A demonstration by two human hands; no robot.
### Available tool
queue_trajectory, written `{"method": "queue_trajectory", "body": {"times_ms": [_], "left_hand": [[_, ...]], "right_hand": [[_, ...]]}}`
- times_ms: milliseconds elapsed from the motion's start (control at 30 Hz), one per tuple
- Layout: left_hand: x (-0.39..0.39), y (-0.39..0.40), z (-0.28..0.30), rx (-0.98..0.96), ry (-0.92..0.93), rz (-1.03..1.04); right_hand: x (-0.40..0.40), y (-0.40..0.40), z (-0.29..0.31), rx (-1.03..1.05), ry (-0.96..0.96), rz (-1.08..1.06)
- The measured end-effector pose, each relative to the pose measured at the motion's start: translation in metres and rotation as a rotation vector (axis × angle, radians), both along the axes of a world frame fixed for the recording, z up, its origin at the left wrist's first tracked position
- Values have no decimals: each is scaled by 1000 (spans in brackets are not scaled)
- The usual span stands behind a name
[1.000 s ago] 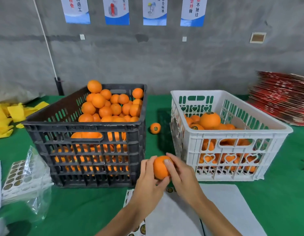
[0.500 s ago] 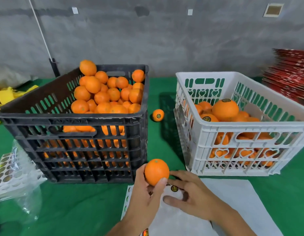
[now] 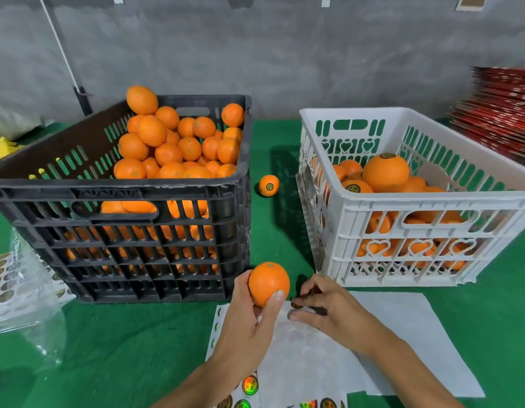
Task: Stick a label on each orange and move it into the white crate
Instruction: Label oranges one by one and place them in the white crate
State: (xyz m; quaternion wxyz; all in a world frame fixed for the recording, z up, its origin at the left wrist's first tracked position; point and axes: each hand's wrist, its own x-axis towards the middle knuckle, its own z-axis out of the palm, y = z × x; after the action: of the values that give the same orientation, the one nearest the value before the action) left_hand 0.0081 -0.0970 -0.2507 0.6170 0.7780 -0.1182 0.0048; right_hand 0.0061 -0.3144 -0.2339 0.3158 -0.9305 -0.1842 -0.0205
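Green felt surface (image 3: 137, 343) is carrying everything, gray concrete wall behind. Left hand (image 3: 249, 325) is gripping an unlabeled orange (image 3: 268, 283) with thumb and fingers wrapped around it, hovering just above the sticker sheet (image 3: 314, 357). Right hand (image 3: 329, 307) is pinching a round label (image 3: 296, 304) off that sheet, right beside the fruit. White crate (image 3: 417, 201) is sitting to the right with labeled oranges inside, black crate (image 3: 155, 231) of oranges to the left, one loose labeled orange (image 3: 268, 185) between them.

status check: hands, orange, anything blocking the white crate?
Left hand holds orange, no label visible on it. Right hand pinches label at sheet. White crate open-topped, path clear.
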Motion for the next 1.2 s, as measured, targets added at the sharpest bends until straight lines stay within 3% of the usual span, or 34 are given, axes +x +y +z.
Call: {"method": "queue_trajectory", "body": {"times_ms": [133,433,600,800,1033,1200], "left_hand": [[0,0,1,15,-17,-12],[-1,1,5,61,-29,-42],[-1,2,6,77,-28,-50],[1,1,2,83,-29,-35],[2,1,2,88,-15,-43],[1,1,3,86,-20,-43]], "right_hand": [[-1,1,0,28,1,-12],[0,5,-5,308,17,-202],[1,6,-2,241,0,-184],[-4,3,-1,14,-20,-57],[-3,6,-3,153,-79,-107],[-2,9,-4,266,-14,-169]]}}
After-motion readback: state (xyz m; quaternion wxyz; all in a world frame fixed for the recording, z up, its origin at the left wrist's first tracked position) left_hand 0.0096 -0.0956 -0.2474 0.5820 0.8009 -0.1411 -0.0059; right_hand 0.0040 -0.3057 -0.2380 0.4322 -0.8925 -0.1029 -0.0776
